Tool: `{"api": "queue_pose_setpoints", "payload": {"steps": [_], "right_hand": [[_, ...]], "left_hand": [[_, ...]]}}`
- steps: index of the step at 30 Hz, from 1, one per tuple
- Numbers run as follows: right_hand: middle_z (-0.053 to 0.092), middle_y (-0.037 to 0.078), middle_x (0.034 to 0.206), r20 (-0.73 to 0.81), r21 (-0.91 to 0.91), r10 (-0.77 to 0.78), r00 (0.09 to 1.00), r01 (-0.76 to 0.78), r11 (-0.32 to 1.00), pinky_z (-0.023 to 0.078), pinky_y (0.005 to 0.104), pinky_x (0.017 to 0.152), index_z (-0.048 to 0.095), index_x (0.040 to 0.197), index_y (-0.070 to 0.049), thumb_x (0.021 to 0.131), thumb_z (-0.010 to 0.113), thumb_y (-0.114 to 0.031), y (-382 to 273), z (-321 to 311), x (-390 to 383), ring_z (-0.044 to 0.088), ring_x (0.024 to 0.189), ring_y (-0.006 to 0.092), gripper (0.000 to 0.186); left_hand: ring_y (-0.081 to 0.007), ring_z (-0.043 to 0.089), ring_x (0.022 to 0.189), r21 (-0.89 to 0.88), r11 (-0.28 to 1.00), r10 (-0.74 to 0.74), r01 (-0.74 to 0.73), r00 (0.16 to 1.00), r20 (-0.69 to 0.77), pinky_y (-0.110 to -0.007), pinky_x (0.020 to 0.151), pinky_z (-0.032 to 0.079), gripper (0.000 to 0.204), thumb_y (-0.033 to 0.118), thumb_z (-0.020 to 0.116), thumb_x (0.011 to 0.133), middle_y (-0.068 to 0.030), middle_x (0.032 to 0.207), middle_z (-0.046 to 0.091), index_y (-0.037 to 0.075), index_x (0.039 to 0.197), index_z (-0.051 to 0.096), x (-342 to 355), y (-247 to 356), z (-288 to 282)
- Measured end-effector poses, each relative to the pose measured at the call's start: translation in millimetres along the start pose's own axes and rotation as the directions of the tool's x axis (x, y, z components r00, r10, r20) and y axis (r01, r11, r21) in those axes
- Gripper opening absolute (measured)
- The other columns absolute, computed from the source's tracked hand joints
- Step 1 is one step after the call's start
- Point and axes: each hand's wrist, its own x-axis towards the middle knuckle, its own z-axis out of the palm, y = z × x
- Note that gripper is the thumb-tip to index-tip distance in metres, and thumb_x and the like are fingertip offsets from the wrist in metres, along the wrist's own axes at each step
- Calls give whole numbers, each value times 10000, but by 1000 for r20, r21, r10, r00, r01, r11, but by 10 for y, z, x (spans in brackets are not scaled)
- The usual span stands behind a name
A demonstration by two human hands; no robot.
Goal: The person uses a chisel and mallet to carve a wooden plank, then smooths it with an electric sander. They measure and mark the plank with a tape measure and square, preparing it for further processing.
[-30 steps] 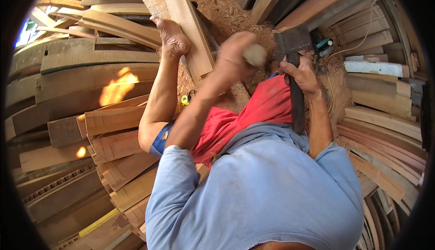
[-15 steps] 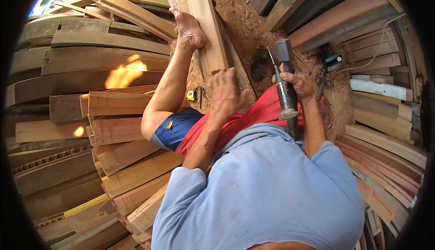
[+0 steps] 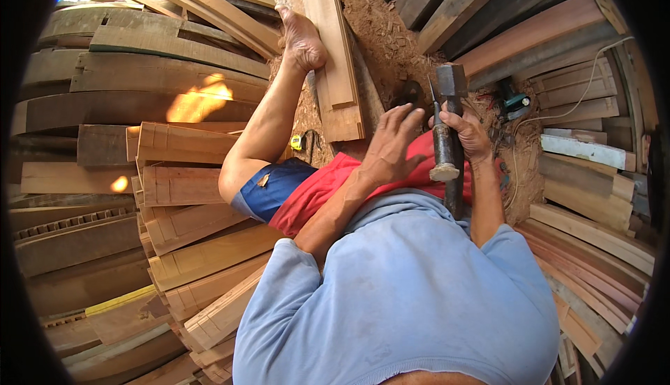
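Right hand (image 3: 469,136) is clamped round a mallet (image 3: 447,130), head up, with a thin chisel (image 3: 433,99) alongside. Left hand (image 3: 391,149) hovers, fingers spread, beside the plank (image 3: 333,50) pinned by a bare foot (image 3: 301,39); stacked boards (image 3: 181,189) crowd the left

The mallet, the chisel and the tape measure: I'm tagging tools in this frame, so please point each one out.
mallet (image 3: 447,116): head view, on its dark handle above the right hand.
chisel (image 3: 432,97): head view, on its thin blade.
tape measure (image 3: 296,142): head view, on its yellow case.
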Motion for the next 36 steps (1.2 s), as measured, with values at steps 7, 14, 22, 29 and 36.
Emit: {"api": "queue_pose_setpoints", "payload": {"steps": [7,14,22,29,36], "right_hand": [[671,52,813,144,-278,-192,971,226,933,496,263,564,682,911,-4,929,728,-362,72,352,236,610,649,85,362],[624,22,725,150,-480,-264,953,304,823,480,255,552,622,939,-21,936,744,-216,-933,1078,-1,595,596,96,230],[615,105,759,276,-282,-798,535,839,465,490,312,577,608,972,5,944,668,-26,-1539,1613,-80,588,619,170,74],[592,102,747,303,-179,-863,404,914,365,487,330,561,608,935,26,943,671,-29,-1660,1824,-100,581,616,190,84],[600,74,726,260,-299,-860,438,884,360,495,335,539,634,885,19,932,687,-40,-1585,1932,-114,588,618,189,92]], "left_hand": [[-419,468,1324,-216,931,272,-293,955,-119,-538,1040,422,464,49,816,615,-198,1403,545,106,1050,665,411,193,-436],[-110,647,691,-557,823,-430,113,764,-480,-254,602,538,225,110,749,927,-19,822,662,66,1072,583,447,-598,-1102],[-102,585,785,-390,921,-258,2,754,-604,-267,735,506,256,20,762,832,14,846,599,77,1009,586,465,-977,-1208],[-91,596,761,-392,920,-254,5,770,-586,-254,707,507,206,61,778,839,-1,798,615,62,947,602,435,-1051,-1209],[-96,607,751,-363,931,-255,21,751,-610,-253,693,514,200,79,786,854,9,813,640,43,963,623,325,-983,-1135]]}}
